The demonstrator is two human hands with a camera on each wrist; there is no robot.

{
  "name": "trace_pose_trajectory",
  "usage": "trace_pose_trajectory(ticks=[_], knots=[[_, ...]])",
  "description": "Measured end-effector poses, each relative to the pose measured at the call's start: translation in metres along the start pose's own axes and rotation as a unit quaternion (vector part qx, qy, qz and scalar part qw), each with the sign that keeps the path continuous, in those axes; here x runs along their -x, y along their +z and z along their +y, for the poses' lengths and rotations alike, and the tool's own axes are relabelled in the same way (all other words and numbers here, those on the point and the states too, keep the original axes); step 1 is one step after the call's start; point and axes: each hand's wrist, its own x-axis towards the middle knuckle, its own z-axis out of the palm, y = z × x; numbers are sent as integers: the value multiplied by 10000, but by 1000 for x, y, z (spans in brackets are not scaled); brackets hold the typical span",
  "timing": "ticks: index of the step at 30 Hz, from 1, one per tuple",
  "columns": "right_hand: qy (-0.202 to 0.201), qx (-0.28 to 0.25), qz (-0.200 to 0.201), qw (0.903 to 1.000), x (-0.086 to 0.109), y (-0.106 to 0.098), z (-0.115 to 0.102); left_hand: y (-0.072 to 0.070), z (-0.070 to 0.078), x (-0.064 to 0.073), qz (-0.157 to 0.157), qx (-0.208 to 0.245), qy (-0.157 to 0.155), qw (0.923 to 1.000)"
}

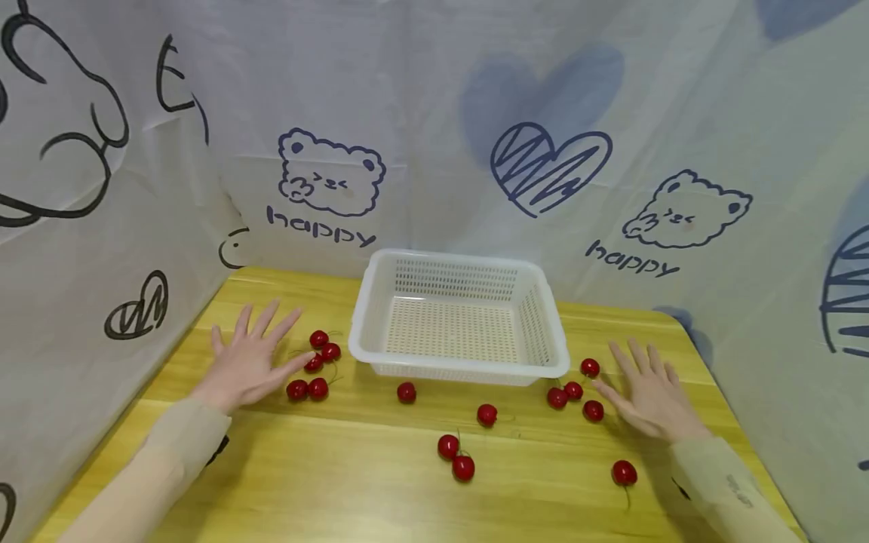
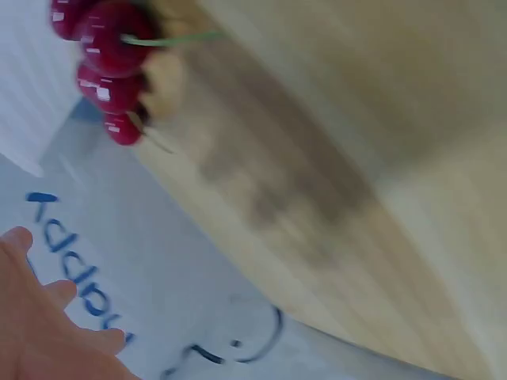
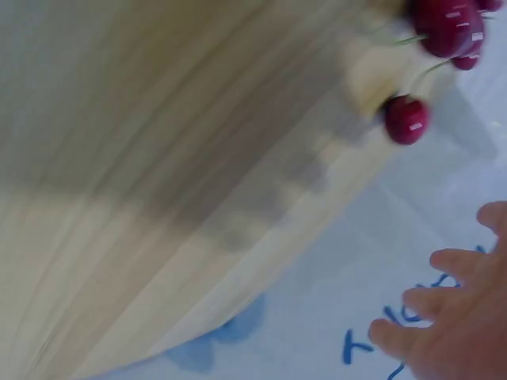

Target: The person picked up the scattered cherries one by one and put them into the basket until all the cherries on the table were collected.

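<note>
My left hand is spread flat with straight fingers at the left of the table, holding nothing. Its thumb overlaps a group of several red cherries in the head view; the left wrist view shows cherries with green stems. On the right, my right hand is spread too, its thumb close to a cherry. Three more cherries lie around that one, and the right wrist view shows a cherry beyond the hand's shadow. Between the hands, a white plastic basket stands upright with nothing inside.
Nearer the front lie a pair of touching cherries and single ones, a cherry and a cherry. Another cherry lies at the front right. Printed white cloth walls the wooden table at the back and sides.
</note>
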Motion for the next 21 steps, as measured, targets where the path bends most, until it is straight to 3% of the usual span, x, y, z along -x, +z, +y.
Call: trace_pose_trajectory(ticks=[6,13,17,21], knots=[[-673,-805,620,9925,-6,-11,-31,-6,43,-20,492,281,800,9952],[-1098,-617,1051,9865,-11,-14,-64,-3,100,-48,686,185,1891,9794],[-1182,-494,1085,9858,-14,-12,-77,8,115,-52,640,108,2206,9732],[-1251,-430,1117,9849,-16,-7,-86,18,120,-53,564,126,2360,9700]])
